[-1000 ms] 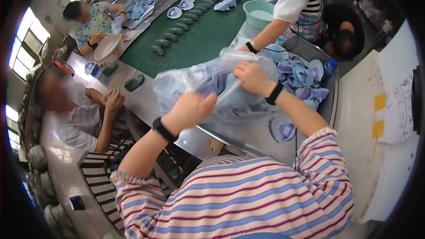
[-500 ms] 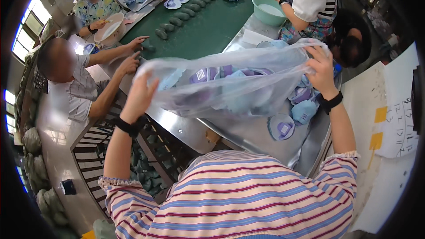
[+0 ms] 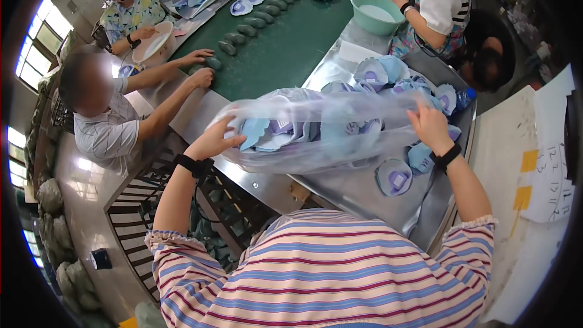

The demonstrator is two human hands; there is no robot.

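At frame centre, left hand (image 3: 214, 140) and right hand (image 3: 429, 125) fingers are gripping clear bag (image 3: 316, 133) of blue pieces, risking spilling onto the bench (image 3: 340, 191) if sagging

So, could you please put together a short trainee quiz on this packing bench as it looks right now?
1. True or false: the left hand and the right hand grip opposite ends of the clear plastic bag.
2. What fills the bag? A) green pads B) blue moulded pieces C) white bowls
3. What does the bag hang over?

Key: 1 true; 2 B; 3 the steel table, with loose blue pieces on it.
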